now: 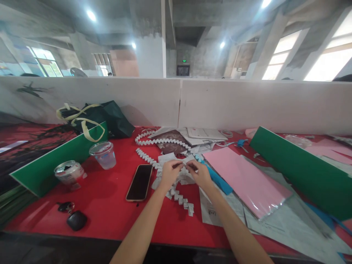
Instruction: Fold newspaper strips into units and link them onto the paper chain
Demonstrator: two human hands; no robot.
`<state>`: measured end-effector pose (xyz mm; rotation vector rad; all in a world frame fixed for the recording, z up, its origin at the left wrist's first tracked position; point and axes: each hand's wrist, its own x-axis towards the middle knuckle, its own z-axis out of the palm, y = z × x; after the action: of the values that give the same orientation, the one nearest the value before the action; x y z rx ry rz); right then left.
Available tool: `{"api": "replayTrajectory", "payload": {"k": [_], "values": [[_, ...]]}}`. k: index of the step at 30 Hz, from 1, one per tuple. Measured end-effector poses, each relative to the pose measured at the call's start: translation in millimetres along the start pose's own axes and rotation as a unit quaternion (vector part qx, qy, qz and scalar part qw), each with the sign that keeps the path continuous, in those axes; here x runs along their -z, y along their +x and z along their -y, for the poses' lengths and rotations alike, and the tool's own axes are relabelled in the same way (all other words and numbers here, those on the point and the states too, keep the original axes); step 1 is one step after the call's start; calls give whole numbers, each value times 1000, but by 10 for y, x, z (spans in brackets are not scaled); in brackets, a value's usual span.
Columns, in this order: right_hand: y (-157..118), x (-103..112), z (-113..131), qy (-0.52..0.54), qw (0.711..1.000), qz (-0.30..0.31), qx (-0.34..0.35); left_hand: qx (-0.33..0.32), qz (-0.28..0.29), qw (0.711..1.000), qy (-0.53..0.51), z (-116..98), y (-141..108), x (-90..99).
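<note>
My left hand and my right hand meet over the middle of the red table, fingertips almost touching. Both are closed in a pinch on a small piece of white paper, largely covered by the fingers. Behind and beneath them, a zigzag chain of folded paper loops over the table. One of its ends lies in front of the hands, between my forearms. Loose white paper pieces lie around the hands.
A phone lies left of my hands, with a plastic cup, a can and keys farther left. On the right is a pink paper pack over newspaper sheets. Green dividers stand at both sides.
</note>
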<state>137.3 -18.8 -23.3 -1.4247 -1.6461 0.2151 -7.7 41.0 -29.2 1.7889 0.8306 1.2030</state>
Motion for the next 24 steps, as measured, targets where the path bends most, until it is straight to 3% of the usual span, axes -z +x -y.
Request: {"api": "replayTrajectory", "payload": {"k": [14,24], "values": [[24,-11,-38,33,999,24,-20,-2,15,1000,-2,-6,15,-9],[7,-70,-54,78,996,39,-4,76,-2,995,-58,10,48,30]]}}
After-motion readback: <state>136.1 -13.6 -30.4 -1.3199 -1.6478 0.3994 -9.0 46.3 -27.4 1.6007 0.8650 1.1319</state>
